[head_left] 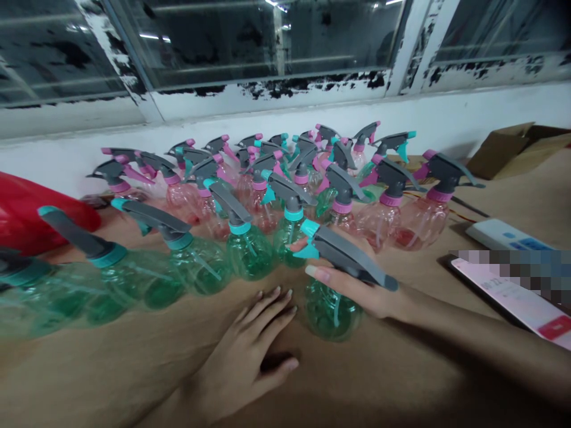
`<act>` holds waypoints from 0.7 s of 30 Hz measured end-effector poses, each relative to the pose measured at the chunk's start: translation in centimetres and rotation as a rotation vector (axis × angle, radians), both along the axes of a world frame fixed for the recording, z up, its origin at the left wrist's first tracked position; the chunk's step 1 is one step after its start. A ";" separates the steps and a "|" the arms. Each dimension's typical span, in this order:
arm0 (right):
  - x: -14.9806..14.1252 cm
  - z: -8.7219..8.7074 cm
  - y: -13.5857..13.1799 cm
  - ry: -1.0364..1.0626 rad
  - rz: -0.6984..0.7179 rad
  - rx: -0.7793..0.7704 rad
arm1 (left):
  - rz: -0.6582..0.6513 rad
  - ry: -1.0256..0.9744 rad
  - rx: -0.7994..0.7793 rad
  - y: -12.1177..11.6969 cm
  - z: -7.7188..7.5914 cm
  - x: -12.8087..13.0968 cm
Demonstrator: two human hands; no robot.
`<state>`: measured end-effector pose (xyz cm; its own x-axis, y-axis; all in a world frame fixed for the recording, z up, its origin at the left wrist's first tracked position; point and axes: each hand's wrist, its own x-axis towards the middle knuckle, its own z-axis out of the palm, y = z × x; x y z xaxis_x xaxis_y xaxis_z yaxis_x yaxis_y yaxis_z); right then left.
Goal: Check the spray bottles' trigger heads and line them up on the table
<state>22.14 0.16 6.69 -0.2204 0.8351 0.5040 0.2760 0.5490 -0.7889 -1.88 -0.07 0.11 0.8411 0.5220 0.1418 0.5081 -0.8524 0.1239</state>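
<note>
My right hand [352, 288] is wrapped round the neck of a green spray bottle [330, 315] with a grey and turquoise trigger head. The bottle stands nearly upright at the front of the table. To its left, my left hand [254, 345] lies on the tabletop with fingers stretched out and holds nothing. Beyond both hands runs a row of similar green spray bottles, the nearest being one green bottle [250, 255]. Behind them several clear pink spray bottles, such as one pink bottle [419, 220], stand close together with grey and pink trigger heads.
On the right lie a lit phone [508, 297] and a white power strip [504, 235]. An opened cardboard box [513, 148] sits at the back right. Something red and glossy [35, 214] is at the left edge. A white wall with windows [267, 47] bounds the table [134, 368].
</note>
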 end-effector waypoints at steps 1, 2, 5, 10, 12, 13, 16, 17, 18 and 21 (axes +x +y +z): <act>0.0 0.0 0.0 -0.001 -0.004 0.001 | 0.001 0.001 -0.004 0.0 0.1 0.0; 0.0 0.0 0.0 0.000 -0.011 0.001 | 0.003 0.000 -0.009 0.0 0.1 0.0; 0.0 0.1 0.0 -0.002 -0.010 -0.002 | 0.006 -0.003 -0.031 -0.1 0.2 0.0; -0.1 0.1 0.0 -0.007 -0.008 -0.017 | 0.005 -0.014 -0.045 -0.1 0.1 0.0; -0.1 0.0 0.0 -0.006 -0.013 -0.017 | 0.006 -0.019 -0.043 -0.1 0.1 0.1; -0.1 0.0 -0.1 -0.003 -0.019 -0.014 | 0.006 -0.020 -0.042 -0.1 0.1 0.1; -0.1 0.0 -0.1 -0.006 -0.021 -0.006 | 0.003 -0.016 -0.032 -0.1 0.2 0.1; -0.1 0.0 0.0 -0.005 -0.017 0.000 | 0.001 -0.011 -0.030 -0.1 0.2 0.1; -0.1 0.0 0.0 -0.004 -0.010 0.003 | 0.000 -0.009 -0.030 -0.1 0.2 0.1; -0.1 -0.1 0.0 0.006 -0.006 0.003 | 0.004 -0.008 -0.037 -0.1 0.2 0.0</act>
<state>22.08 0.16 6.62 -0.2120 0.8352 0.5075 0.2748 0.5493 -0.7892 -1.87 -0.19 0.33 0.8379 0.5305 0.1289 0.5104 -0.8450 0.1595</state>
